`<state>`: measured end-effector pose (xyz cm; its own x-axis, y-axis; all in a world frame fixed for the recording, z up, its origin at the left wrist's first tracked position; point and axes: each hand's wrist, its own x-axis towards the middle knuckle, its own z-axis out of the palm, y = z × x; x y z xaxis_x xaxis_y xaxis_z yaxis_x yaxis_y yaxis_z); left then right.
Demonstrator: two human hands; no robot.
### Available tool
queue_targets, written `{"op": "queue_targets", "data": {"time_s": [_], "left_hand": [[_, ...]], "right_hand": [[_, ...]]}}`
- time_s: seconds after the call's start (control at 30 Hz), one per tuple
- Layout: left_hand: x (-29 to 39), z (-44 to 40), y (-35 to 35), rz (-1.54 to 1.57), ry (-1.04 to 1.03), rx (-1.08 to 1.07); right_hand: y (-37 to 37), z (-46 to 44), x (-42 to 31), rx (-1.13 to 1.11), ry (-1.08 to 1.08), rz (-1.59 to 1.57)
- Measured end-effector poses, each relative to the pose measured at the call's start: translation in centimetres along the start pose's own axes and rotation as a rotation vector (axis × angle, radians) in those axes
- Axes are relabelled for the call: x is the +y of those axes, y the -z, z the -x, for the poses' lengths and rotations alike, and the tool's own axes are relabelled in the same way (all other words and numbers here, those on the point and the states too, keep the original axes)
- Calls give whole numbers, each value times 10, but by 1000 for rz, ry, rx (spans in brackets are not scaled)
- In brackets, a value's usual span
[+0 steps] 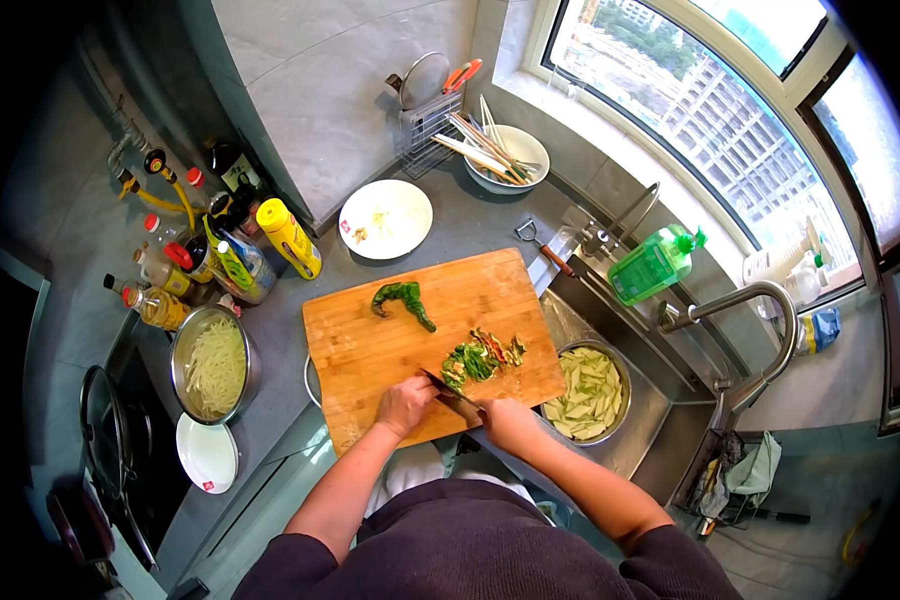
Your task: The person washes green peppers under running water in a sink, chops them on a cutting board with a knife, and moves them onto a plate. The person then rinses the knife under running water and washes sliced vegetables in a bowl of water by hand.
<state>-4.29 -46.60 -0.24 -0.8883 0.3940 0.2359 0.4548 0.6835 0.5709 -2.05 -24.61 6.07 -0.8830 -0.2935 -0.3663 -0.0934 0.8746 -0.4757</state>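
Chopped green-and-red pepper heap point(478, 362): lying on the rectangular orange-brown wooden board point(355, 350), just beyond the dark-bladed knife point(454, 394). Grasping the knife with the right hand point(511, 425); touching its other end with the left hand point(407, 404), not showing whether pinching or pressing. Seemingly mincing, calling for keeping fingertips off the edge. Farther off, leaving a curved dark-green pepper point(406, 300) lying uncut.

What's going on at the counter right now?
A person's right hand grips a knife over the wooden cutting board, with the left hand close to its other end. Chopped green and red pieces lie just beyond the knife; a larger green piece lies apart, farther back. Pale slices fill a bowl in the sink.
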Motion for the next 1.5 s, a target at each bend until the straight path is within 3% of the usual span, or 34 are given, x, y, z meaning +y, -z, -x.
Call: {"op": "queue_targets", "data": {"time_s": [0.13, 0.2, 0.3, 0.53, 1.03, 1.13, 1.33, 1.5], "left_hand": [[-4, 5, -2, -87, 44, -53], [-3, 6, -5, -40, 6, 37], [1, 10, -1, -29, 2, 34], [0, 12, -3, -66, 15, 58], [-3, 11, -1, -43, 2, 30], [-5, 15, -2, -93, 46, -29], [1, 5, -12, 106, 133, 134], [-14, 4, 5, 156, 243, 242]], "right_hand": [[-18, -13, -7, 59, 15, -1], [-14, -17, -9, 106, 16, -31], [-7, -21, 9, 131, 57, -227], [10, 1, 19, -46, 65, -57], [-17, 0, 9, -8, 60, 50], [-19, -11, -6, -2, 38, 18], [-9, -24, 6, 234, 59, -365], [24, 3, 18, -28, 71, -172]]}}
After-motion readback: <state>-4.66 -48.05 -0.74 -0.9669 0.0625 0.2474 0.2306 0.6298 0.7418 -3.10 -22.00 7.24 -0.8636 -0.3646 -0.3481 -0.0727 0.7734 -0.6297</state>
